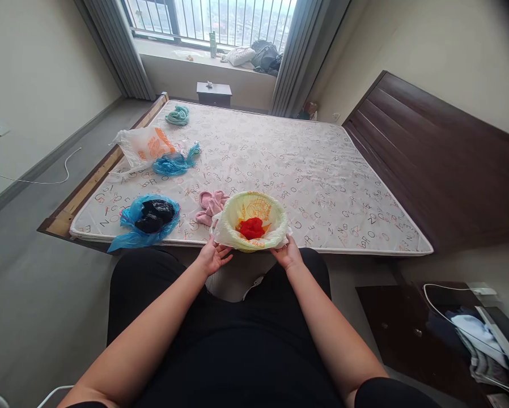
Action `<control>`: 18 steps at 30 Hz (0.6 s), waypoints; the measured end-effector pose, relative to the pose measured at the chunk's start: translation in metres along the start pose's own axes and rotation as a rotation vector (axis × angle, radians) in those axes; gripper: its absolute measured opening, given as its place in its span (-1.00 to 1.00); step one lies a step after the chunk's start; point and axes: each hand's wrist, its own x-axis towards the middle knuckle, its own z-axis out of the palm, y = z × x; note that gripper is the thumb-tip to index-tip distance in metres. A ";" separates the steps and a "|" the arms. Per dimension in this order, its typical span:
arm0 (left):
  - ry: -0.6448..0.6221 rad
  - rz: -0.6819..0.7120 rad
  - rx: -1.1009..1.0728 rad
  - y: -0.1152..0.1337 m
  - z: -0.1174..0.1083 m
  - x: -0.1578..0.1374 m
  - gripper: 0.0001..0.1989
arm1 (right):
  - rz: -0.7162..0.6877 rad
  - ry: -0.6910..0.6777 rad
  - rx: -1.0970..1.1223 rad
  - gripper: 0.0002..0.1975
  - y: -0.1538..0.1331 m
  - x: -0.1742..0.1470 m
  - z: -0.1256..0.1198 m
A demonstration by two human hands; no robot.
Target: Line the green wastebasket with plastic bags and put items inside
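Observation:
A round bin (251,250), mostly covered by a pale plastic bag (233,218) with orange print, stands at the mattress's front edge. The bag is draped over its rim, and a crumpled red thing (251,228) lies inside. My left hand (214,256) grips the bag low on the left side, its lower fingers spread under the rim. On the other side, my right hand (287,253) has its thumb up and its fingers against the bag's lower edge. A pink cloth (212,207) lies just left of the bin.
The mattress (322,192) carries a blue bag with black plastic (155,216), a white bag with orange print (146,146), a blue plastic bag (173,163) and a teal cloth (178,115). A dark headboard (433,153) rises at right. Below it is a cabinet (403,317).

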 end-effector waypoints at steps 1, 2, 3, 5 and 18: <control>-0.008 -0.014 0.005 -0.005 0.002 -0.002 -0.60 | -0.001 -0.003 -0.008 -0.86 0.003 -0.002 0.000; -0.016 -0.026 0.008 -0.009 0.005 -0.004 -0.63 | -0.001 -0.009 -0.012 -0.89 0.005 -0.004 0.001; -0.028 -0.034 0.007 -0.013 0.007 -0.006 -0.65 | -0.001 -0.017 -0.011 -0.91 0.008 -0.005 0.002; -0.058 -0.031 0.002 -0.019 0.011 -0.009 -0.68 | 0.008 -0.036 0.002 -0.93 0.013 -0.008 0.003; -0.043 0.232 0.015 -0.022 0.020 -0.010 -0.77 | -0.337 -0.044 0.077 -0.67 0.016 -0.015 0.007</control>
